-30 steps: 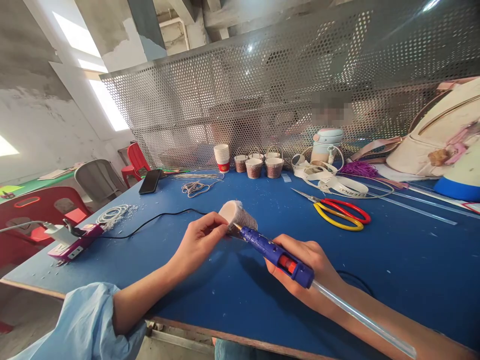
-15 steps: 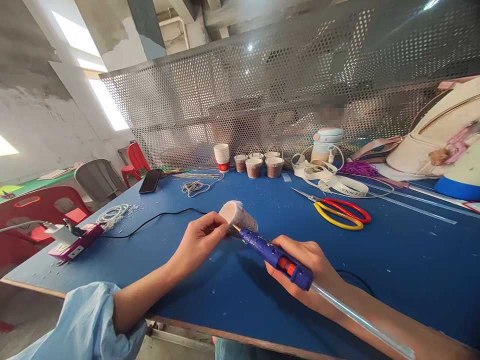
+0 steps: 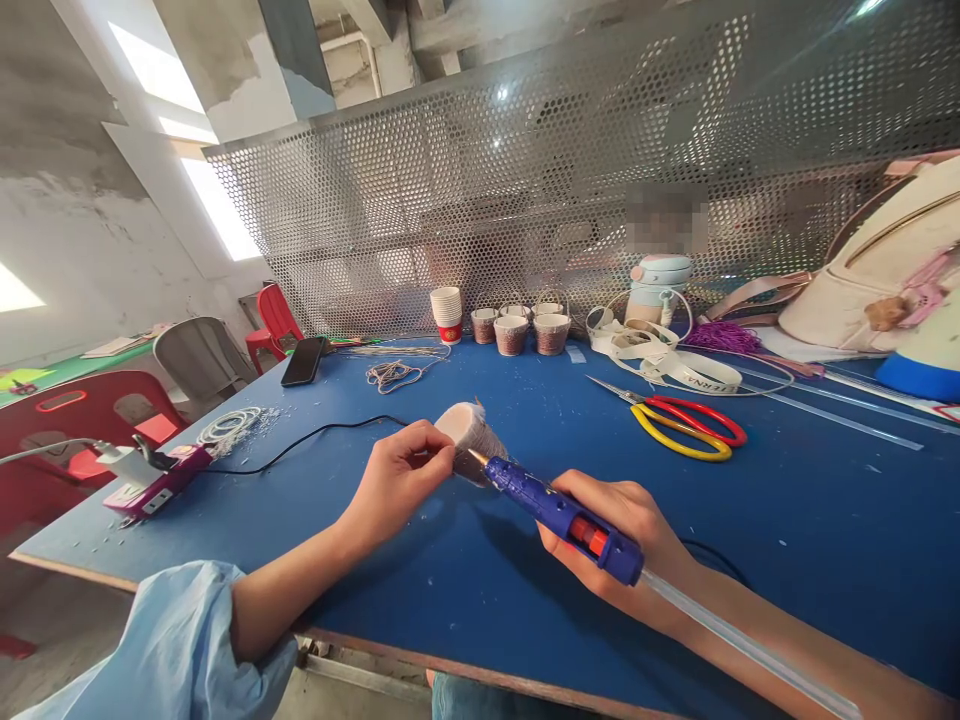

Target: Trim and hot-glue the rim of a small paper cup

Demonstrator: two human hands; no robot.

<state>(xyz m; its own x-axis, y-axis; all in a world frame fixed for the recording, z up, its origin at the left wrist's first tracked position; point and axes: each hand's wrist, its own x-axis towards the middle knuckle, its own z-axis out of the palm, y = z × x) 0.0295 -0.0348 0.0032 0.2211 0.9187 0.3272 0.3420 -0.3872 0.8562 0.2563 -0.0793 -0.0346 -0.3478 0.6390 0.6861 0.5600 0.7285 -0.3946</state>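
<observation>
Between thumb and fingers, my left hand (image 3: pixel 405 482) pinches a small paper cup (image 3: pixel 463 432) wrapped in cord, tilted on its side with its pale round end toward me. My right hand (image 3: pixel 615 535) grips a blue hot glue gun (image 3: pixel 559 515), its metal tip right by the cup's side, close to my left fingertips. Whether the tip touches the cup I cannot tell. A clear glue stick (image 3: pixel 750 645) juts from the gun's back end, over my right forearm. My right fingers are partly hidden behind the gun.
On the blue table (image 3: pixel 360 590) lie scissors (image 3: pixel 686 425), a cord bundle (image 3: pixel 394 375), a phone (image 3: pixel 304 360) and a power strip (image 3: pixel 161 480). Farther back stand stacked paper cups (image 3: pixel 448 315), several small cord-wrapped baskets (image 3: pixel 551 333), a white ribbon (image 3: pixel 675 365) and a bottle (image 3: pixel 660 285).
The glue gun in my right hand has shifted slightly right and down, its tip still near the cup. The cup has tilted a little; my left hand keeps its pinch.
</observation>
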